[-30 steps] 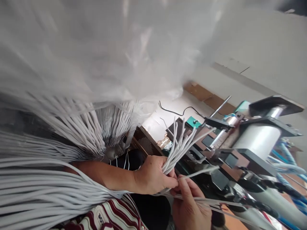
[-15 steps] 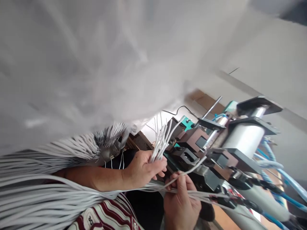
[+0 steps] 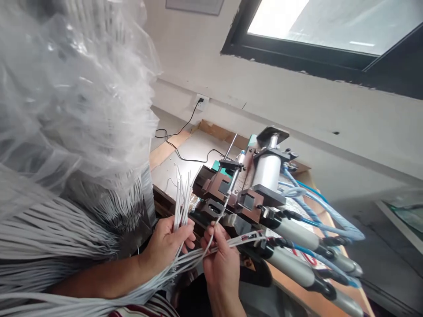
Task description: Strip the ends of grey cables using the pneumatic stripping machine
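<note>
My left hand (image 3: pixel 173 240) is closed round a bunch of white cables (image 3: pixel 181 202), whose ends stick up above the fist. Just to its right, my right hand (image 3: pixel 220 251) pinches one white cable (image 3: pixel 222 212) between thumb and fingers; the cable's end points up toward the machine (image 3: pixel 243 193). More white cables run beneath my left wrist and past my right hand, their far ends lying by the machine's lower cylinders. The machine has dark metal blocks, an upright silver cylinder (image 3: pixel 267 171) and blue air hoses.
Thick bundles of grey-white cables (image 3: pixel 49 229) fill the left side, under clear plastic sheeting (image 3: pixel 72 105). A black cord (image 3: pixel 188 159) runs over the wood-edged table (image 3: pixel 175 143) to a wall socket (image 3: pixel 201 102). A dark-framed window (image 3: pixel 297 55) is at the upper right.
The view has swung, bringing the window, socket and table into sight. The plastic sheeting now fills only the left. Both hands keep their cables; the single cable now points more steeply upward.
</note>
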`<state>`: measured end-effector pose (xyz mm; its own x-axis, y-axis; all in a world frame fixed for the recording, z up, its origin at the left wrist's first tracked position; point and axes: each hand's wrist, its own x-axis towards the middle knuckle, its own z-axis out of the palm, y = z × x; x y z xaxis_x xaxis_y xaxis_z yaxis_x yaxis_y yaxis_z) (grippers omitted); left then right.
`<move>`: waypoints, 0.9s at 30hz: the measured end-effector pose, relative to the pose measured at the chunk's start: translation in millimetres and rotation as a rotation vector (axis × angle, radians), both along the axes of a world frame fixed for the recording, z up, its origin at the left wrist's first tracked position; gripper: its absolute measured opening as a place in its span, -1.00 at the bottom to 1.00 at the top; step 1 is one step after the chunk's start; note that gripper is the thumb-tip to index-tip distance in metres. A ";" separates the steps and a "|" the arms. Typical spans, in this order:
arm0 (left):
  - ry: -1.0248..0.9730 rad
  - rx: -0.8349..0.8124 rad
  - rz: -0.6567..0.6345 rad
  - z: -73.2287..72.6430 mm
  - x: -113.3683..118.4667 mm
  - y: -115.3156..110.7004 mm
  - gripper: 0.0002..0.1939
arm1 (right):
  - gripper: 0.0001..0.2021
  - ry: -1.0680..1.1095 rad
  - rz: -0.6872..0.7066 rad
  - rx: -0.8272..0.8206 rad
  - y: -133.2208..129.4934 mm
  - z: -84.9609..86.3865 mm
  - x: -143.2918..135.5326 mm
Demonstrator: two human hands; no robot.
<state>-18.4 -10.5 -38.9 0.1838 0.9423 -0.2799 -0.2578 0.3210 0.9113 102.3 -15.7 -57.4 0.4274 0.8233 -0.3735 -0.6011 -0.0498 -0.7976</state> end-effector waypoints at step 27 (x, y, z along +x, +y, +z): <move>0.210 0.428 -0.353 11.6 24.4 12.5 -0.65 | -0.81 -0.245 0.166 -0.007 -83.4 -29.8 36.0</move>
<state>6.0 2.0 -27.4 0.4881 0.8715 0.0478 -0.0026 -0.0533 0.9986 138.3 -99.1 -87.3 0.3656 0.8870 -0.2820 -0.3739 -0.1375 -0.9172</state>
